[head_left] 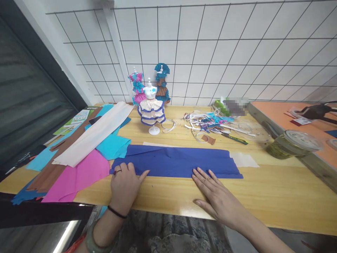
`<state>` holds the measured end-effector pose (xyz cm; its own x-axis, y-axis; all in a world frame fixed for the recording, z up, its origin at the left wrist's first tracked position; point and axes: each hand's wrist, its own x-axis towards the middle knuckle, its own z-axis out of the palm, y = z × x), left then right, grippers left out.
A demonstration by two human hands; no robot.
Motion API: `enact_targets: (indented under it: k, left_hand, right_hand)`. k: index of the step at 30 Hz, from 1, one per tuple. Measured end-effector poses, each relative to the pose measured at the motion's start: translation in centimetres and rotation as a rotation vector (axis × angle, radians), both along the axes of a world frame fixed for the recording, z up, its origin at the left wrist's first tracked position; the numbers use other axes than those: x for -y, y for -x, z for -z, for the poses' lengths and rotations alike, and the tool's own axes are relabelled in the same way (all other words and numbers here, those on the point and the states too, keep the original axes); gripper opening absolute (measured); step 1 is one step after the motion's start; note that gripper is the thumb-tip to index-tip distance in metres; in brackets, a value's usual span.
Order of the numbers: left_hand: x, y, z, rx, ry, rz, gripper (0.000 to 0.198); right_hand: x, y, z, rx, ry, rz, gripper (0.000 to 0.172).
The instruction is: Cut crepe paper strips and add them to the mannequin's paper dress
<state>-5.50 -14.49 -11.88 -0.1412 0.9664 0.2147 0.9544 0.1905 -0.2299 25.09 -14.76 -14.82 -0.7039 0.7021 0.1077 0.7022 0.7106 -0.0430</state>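
"The left hand (125,184) is doing what?"
"It is resting on the near left corner of the blue sheet (173,161), fingers bent, thumb stretching sideways. The right hand (217,197) is lying flat, fingers close together, thumb apart, fingertips touching the near edge."
"So the sheet is lying just beyond both hands?"
"Yes, spread across the worktop (165,193). The flattening is looking mostly done, I'd judge; some creases are showing."
"Anything finished?"
"Ahead of the left hand, to its right, a small mannequin (150,92) is wearing a cream, blue-edged skirt (152,111); its top is showing mostly bare white."
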Motion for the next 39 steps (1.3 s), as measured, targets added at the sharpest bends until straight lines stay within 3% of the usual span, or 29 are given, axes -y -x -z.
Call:
enact_targets:
  k: [7,13,16,20,24,30,36,39]
  left_hand:
    - [0.1,0.2,0.3,-0.068,-0.025,-0.008,0.062]
    - [0.0,0.3,0.4,-0.095,-0.045,0.005,0.063]
    - [-0.1,0.4,0.5,-0.100,-0.042,0.002,0.064]
    - [-0.2,0.5,0.7,-0.098,-0.040,0.002,0.065]
    - [-0.1,0.4,0.5,-0.106,-0.035,0.005,0.065]
    - [-0.1,0.4,0.4,-0.125,-0.040,0.012,0.064]
    - [0.0,0.6,0.8,-0.152,-0.066,0.021,0.062]
    - [0.0,0.6,0.8,-0.165,-0.071,0.026,0.061]
  right_hand:
    - [-0.2,-1.7,0.4,-0.004,-0.030,0.072,0.066]
    - [-0.8,-4.9,-0.1,-0.030,-0.145,0.174,0.066]
    - [-0.4,-6.1,-0.4,-0.076,-0.179,0.149,0.062]
    - [0.8,-5.5,-0.7,-0.066,-0.160,0.024,0.062]
    - [1.4,-3.9,-0.7,-0.006,-0.028,-0.024,0.062]
    - [1.3,-4.0,-0.4,-0.061,0.042,0.034,0.061]
    - [1.6,-6.5,0.7,-0.047,-0.089,0.180,0.054]
    - [1.7,-6.4,0.9,-0.050,-0.142,0.227,0.052]
